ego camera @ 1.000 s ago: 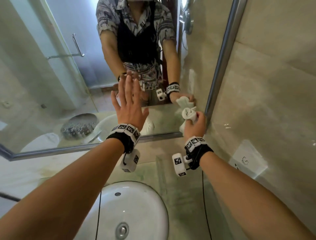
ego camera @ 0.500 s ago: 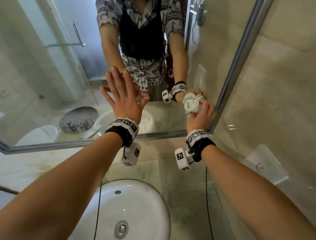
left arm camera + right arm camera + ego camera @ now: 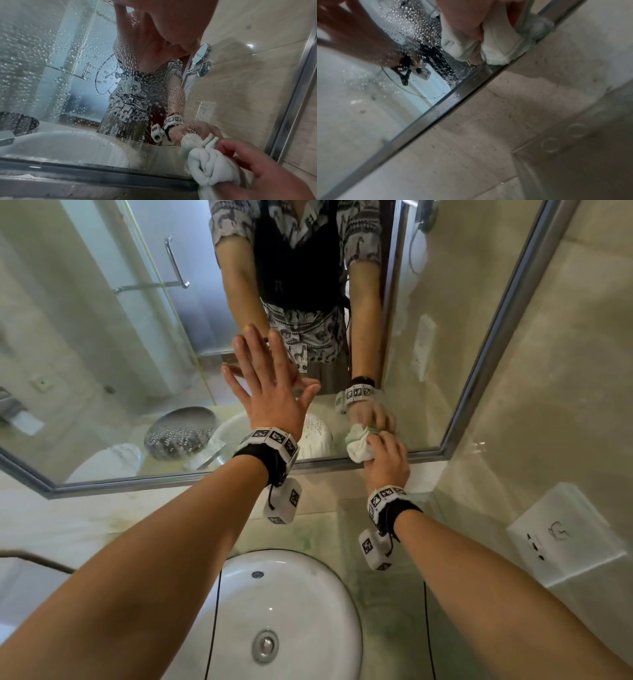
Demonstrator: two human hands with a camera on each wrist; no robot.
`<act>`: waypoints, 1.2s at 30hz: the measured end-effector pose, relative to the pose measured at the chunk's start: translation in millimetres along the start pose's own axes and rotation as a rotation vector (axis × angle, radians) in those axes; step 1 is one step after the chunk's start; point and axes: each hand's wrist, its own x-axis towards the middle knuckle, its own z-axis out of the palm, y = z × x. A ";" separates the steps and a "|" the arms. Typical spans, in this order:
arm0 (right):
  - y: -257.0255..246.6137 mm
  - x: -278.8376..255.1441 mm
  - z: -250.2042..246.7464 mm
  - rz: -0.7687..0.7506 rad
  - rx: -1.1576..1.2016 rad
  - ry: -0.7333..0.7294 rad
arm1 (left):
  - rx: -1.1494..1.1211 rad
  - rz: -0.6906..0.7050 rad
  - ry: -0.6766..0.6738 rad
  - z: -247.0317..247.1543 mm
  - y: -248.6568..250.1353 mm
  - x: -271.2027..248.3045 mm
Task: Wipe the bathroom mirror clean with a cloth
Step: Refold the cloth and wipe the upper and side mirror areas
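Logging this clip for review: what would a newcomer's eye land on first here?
The left hand pressed flat against the mirror, fingers spread. Then the right hand gripping a bunched white cloth at the mirror's lower right corner. In the left wrist view, water droplets bead the glass.

right hand point(image 3: 386, 462): was beside the mirror's right frame edge a second ago; now lower and further left, at the bottom frame point(image 3: 178, 479).
cloth point(image 3: 359, 447): was bunched against the glass higher up; now pressed at the mirror's point(image 3: 120, 344) lower right corner, its lower fold touching the bottom frame.
left hand point(image 3: 270, 392): flat on the glass with fingers point(image 3: 255, 350) spread; now slightly higher and further right, nearer the right hand.
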 end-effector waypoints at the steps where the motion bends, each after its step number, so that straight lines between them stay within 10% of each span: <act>1: 2.3 1.4 -3.3 -0.049 -0.049 -0.039 | 0.000 0.000 -0.012 -0.7 0.2 0.0; 7: 3.0 1.2 -39.5 -0.151 -0.129 -0.300 | -0.008 0.035 -0.043 -14.7 -5.1 -5.4; 18: -53.2 68.2 -79.2 -0.092 0.204 0.261 | -0.007 0.034 -0.042 -7.7 -55.8 -11.6; 36: -6.6 29.9 -6.5 -0.700 -0.178 0.013 | 0.016 0.026 0.014 10.3 -55.5 -10.1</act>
